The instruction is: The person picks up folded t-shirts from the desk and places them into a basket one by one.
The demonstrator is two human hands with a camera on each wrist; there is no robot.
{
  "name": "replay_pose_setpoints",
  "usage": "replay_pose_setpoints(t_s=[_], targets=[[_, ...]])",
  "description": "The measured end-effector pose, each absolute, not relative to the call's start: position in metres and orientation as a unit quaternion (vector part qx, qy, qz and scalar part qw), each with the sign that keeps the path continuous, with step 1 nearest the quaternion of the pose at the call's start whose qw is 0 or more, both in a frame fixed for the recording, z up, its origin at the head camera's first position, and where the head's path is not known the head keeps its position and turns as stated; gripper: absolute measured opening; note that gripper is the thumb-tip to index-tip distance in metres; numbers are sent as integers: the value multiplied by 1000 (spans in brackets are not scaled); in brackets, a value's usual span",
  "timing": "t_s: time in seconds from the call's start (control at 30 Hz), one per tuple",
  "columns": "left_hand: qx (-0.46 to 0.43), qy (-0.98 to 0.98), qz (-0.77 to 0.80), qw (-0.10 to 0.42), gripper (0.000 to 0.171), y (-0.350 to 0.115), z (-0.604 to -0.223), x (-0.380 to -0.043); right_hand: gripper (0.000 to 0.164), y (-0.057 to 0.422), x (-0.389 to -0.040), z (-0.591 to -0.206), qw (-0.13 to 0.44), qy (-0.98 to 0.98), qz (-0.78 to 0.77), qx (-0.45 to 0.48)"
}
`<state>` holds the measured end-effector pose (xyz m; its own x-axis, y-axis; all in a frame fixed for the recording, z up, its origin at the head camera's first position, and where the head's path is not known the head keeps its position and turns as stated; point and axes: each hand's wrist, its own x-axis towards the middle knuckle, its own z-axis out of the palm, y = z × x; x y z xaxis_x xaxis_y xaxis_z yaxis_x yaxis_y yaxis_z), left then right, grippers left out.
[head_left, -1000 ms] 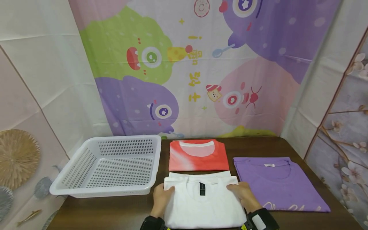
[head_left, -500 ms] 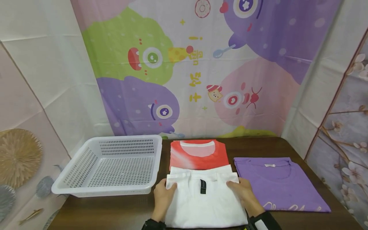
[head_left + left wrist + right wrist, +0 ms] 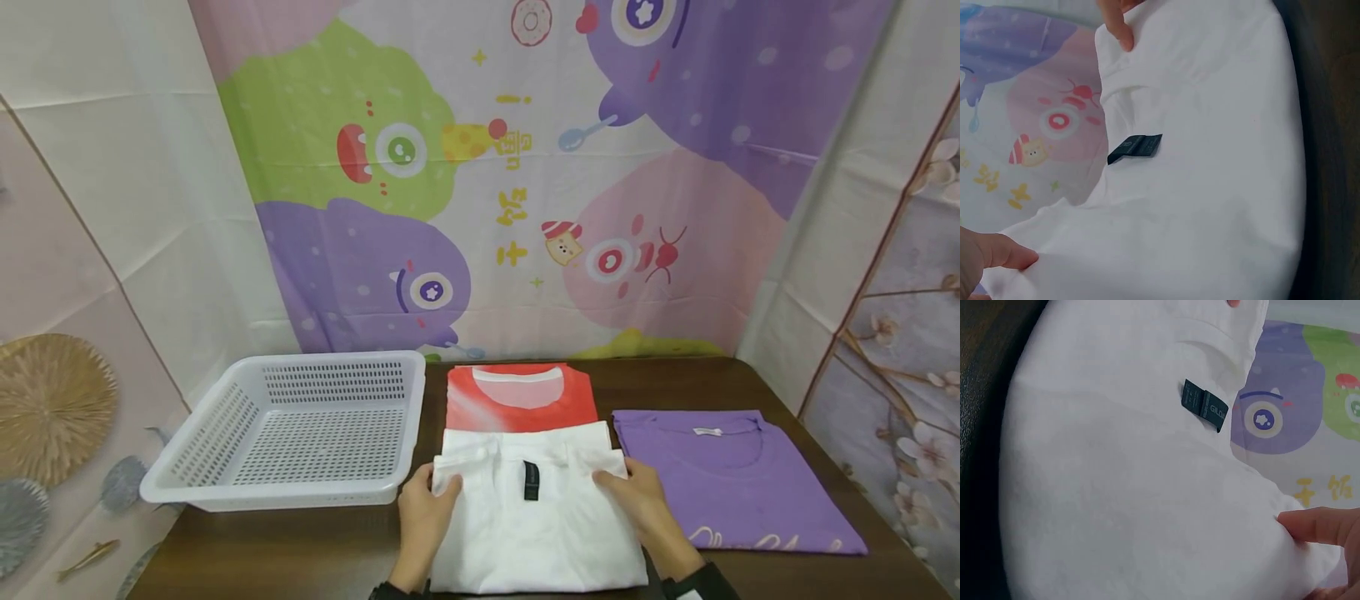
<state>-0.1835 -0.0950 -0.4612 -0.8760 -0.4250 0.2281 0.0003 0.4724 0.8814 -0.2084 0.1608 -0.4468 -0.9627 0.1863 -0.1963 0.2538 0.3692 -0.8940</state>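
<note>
Pinched white shirt (image 3: 540, 537), basket (image 3: 300, 495) head-view only

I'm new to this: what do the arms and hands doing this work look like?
A person's ungloved left hand and right hand. Each wrist wears something black: a left band, and a right band with a white patch, both cut off by the head view's edge.

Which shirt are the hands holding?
The white shirt, black tag at its neck: left hand and right hand pinch it. Neither holds the red shirt or purple shirt.
</note>
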Motion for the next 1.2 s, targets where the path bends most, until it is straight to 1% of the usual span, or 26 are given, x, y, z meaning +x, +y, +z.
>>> replay_pose_setpoints(t_s=[0.33,0.6,0.9,1.2], targets=[[114,-814,-524,222,31,-100,-451,-172,49,158,-196,-433,10,837,-536,111],[122,-810,-528,225,33,-105,-441,-167,44,153,-189,-423,-15,833,-544,97],[130,-801,-536,231,28,-111,-431,-164,42,147,-183,-409,-24,827,-556,84],[137,-807,-525,234,28,-123,-416,-159,40,140,-179,-398,-37,825,-559,72]])
